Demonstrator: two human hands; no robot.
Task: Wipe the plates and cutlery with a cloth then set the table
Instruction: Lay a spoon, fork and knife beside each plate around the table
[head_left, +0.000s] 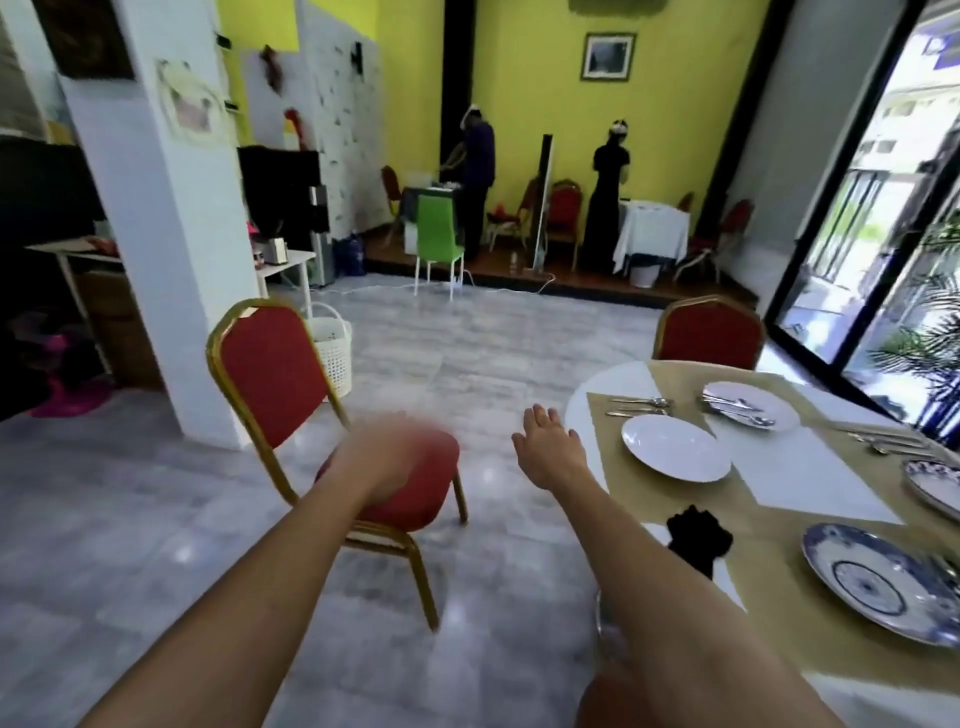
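Hands stretch forward from the wearer's view, neither holding anything that shows. The right hand (550, 447) is flat and spread, palm down, fingers straight, hanging over the floor (493, 353) just beside the rim of the round worktop (608, 384). The left hand (395, 457) is a blur over the seat of a red chair (270, 364). Whether its fingers are apart or curled cannot be told.

On the worktop lie the task's things. A bare white plate (675, 447) sits nearest the right hand, with cutlery (639, 405) just beyond it. A second white plate (750, 405) has knives and spoons piled on it. A blue-patterned plate (883, 582) lies at the near edge. A dark crumpled thing, probably the cloth (698, 540), rests beside the right forearm.

The person looks to be between steps: some places seem laid, but nothing is in hand for wiping. The next move likely calls for bringing the right hand back to the cloth, gripping it, then lifting a plate or the piled cutlery with the other hand. The left hand may first be meant for the chair.
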